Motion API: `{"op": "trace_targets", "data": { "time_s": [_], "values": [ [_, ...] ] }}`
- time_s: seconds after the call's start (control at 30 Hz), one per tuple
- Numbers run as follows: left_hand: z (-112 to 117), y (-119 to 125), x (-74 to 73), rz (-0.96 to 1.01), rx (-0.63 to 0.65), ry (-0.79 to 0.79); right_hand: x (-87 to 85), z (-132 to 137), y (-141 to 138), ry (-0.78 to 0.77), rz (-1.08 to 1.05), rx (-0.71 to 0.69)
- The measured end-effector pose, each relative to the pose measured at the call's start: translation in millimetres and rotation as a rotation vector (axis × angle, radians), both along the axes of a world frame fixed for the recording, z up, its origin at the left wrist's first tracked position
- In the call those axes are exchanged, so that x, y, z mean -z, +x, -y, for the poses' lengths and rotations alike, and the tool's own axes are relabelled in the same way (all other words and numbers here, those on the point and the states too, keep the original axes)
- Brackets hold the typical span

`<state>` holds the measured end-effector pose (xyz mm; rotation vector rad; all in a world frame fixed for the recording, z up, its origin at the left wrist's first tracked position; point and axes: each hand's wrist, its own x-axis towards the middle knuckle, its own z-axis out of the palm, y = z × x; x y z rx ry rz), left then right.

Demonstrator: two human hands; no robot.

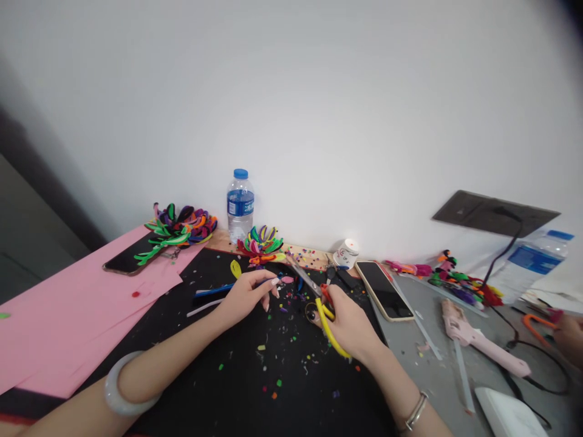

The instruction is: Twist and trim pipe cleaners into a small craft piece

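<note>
My right hand point(353, 325) is wrapped around scissors point(325, 318) with yellow and red handles, their blades pointing up and left over the black mat point(218, 388). My left hand point(250, 295) hovers low over the mat, fingers loosely bent and the thumb apart from them. Beside its fingertips lies a small pink petal-shaped piece point(286, 280). Blue pipe cleaners point(216, 291) and a white one point(204, 308) run toward my left hand; whether it touches them is hidden. A multicoloured fuzzy flower point(262, 243) sits behind, with a yellow loop point(235, 269) nearby.
Coloured scraps litter the mat. A water bottle point(240, 206) stands by the wall, left of a paper cup point(346, 254). Phones lie on pink paper point(104, 291) and at right point(385, 291). A pink glue gun point(483, 343) lies near another person's hand point(569, 340).
</note>
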<state>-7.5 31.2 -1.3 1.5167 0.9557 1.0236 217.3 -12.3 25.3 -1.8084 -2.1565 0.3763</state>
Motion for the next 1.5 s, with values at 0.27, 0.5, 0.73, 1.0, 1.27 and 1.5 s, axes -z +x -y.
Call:
{"op": "trace_targets", "data": {
  "time_s": [0.27,0.5,0.73,1.0,1.27,1.5],
  "values": [
    [10.4,-0.9,-7.8,-0.223,-0.094,0.245,2.2,9.2,-12.8,0.009,0.095,-0.089],
    [11.1,-4.3,-8.0,-0.361,-0.165,0.432,1.3,8.3,-12.1,0.000,0.122,-0.098],
    [8.2,-5.2,-5.5,-0.403,-0.132,0.519,1.3,7.7,-12.0,0.070,0.106,-0.121],
    [8.8,-4.5,-6.9,-0.420,-0.124,0.524,3.9,6.5,-10.2,0.106,0.102,-0.109],
    [8.2,-4.7,-3.0,-0.440,-0.105,0.522,5.0,5.7,-9.9,0.126,0.142,-0.099],
    [9.4,-4.0,-2.4,-0.452,-0.094,0.505,6.5,5.4,-9.1,0.129,0.232,-0.083]
  ]
}}
